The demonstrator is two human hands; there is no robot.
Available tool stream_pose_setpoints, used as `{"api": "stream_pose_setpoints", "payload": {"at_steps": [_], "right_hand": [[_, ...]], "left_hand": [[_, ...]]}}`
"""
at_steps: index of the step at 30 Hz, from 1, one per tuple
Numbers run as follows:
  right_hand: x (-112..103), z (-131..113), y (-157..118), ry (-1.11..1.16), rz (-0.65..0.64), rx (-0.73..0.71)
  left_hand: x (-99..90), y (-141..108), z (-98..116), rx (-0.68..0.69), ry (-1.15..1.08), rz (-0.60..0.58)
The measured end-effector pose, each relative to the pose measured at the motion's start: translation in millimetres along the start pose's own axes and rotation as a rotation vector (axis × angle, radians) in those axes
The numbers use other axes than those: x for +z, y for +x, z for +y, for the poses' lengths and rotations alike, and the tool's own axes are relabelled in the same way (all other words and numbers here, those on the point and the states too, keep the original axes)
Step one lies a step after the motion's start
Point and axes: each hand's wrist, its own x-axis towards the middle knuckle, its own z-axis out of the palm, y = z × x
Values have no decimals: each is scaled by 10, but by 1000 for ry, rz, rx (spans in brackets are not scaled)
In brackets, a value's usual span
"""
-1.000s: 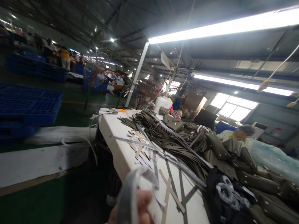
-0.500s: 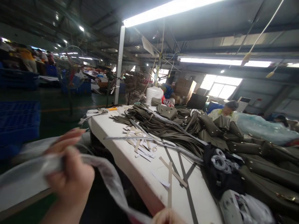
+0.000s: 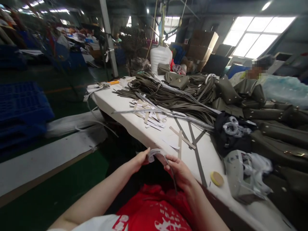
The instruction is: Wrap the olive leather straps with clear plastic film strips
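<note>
A pale, translucent plastic strip (image 3: 157, 151) arches between my two hands just off the table's near edge. My left hand (image 3: 142, 158) is closed on its left end, thumb and fingers pinching it. On the other side, my right hand (image 3: 178, 170) grips the strip near its right end, and a thin dark grey tail hangs down below those fingers. Beyond the hands, the white table (image 3: 134, 123) bears beige and white paper scraps (image 3: 150, 114). A heap of dark olive straps (image 3: 168, 94) lies behind the scraps.
Olive leather-like bags (image 3: 276, 138) pile up on the right, beside a black cloth (image 3: 221, 131) with coiled white cord. Nearer sit a grey plastic container (image 3: 237, 176) and a yellow round tape (image 3: 217, 178). Blue pallets (image 3: 24, 112) stand left. A co-worker (image 3: 258, 72) is behind the bags.
My left hand has come down and right from the far left, bringing the strip close to my right hand. The strip, stretched long before, is now a short arch. The view has tilted down.
</note>
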Motion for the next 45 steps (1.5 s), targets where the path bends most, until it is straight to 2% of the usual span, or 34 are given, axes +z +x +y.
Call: {"api": "stream_pose_setpoints", "payload": {"at_steps": [2, 3, 5, 8, 10, 13, 15, 19, 22, 35, 40, 42, 45], "right_hand": [[12, 77, 74, 40, 65, -31], [14, 120, 112, 57, 82, -53], [10, 205, 180, 79, 93, -86], [-19, 301, 245, 0, 108, -119], [-54, 324, 263, -164, 140, -187], [-128, 302, 266, -362, 181, -283], [-182, 282, 262, -405, 190, -306], [-251, 298, 255, -487, 190, -348], [-256, 328, 232, -544, 172, -373], [-242, 270, 150, -662, 61, -355], [-270, 156, 126, -760, -77, -268], [-243, 107, 96, -913, -60, -318], [-151, 69, 36, -1199, 0, -508]], "left_hand": [[145, -168, -247, -129, 30, -68], [211, -255, -340, -147, 18, -105], [325, -426, -463, -91, -43, -193], [434, -638, -490, -16, -122, -341], [449, -714, -418, -60, -192, -381], [398, -718, -261, -224, -271, -342], [357, -685, -186, -284, -231, -297], [353, -660, -172, -102, 18, -278], [390, -683, -209, -27, 74, -286], [417, -676, -200, -40, 28, -327], [410, -658, -143, -69, 2, -312], [434, -682, -69, -78, -12, -365], [484, -737, 85, -119, -94, -415]]}}
